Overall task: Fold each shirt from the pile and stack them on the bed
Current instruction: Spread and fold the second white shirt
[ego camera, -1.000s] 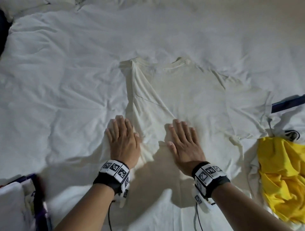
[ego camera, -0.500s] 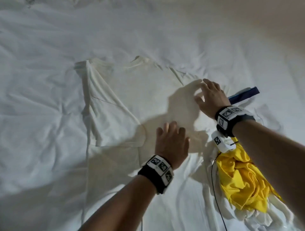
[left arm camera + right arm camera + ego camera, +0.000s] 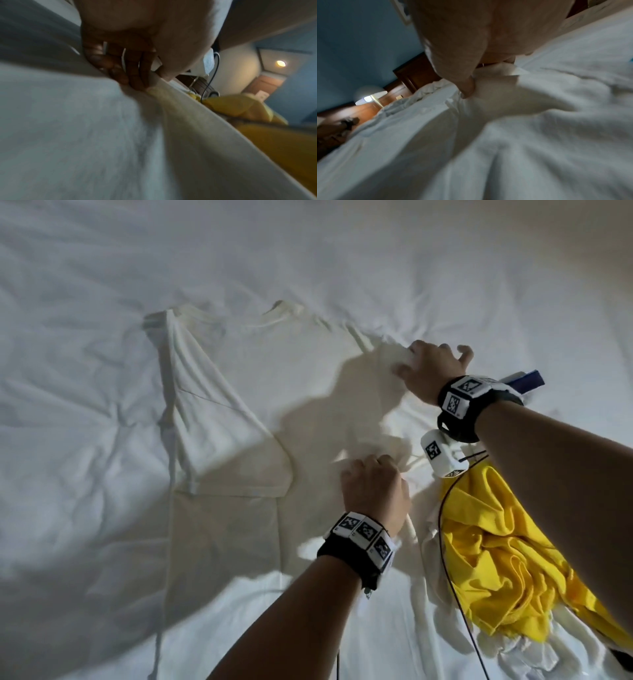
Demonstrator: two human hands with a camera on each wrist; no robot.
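Observation:
A cream shirt (image 3: 239,392) lies flat on the white bed (image 3: 85,440), collar at the far end, its left side folded in over the body. My right hand (image 3: 428,368) pinches the shirt's right sleeve near the shoulder; the thumb (image 3: 467,86) presses into the bunched cloth. My left hand (image 3: 373,487) grips the shirt's right edge lower down, fingers (image 3: 130,73) curled round a ridge of fabric (image 3: 171,108). A pile with a crumpled yellow shirt (image 3: 507,559) lies at the right.
White garments (image 3: 531,652) lie under the yellow shirt in the pile. A dark blue and white item (image 3: 520,378) shows past my right wrist. A black cable (image 3: 452,559) hangs from the right wrist camera. A wooden headboard (image 3: 412,75) and a lamp (image 3: 370,97) stand beyond the bed.
Both hands left the folded left side and moved to the shirt's right side. They went from flat on the cloth to gripping the right sleeve and edge. The view shifted right.

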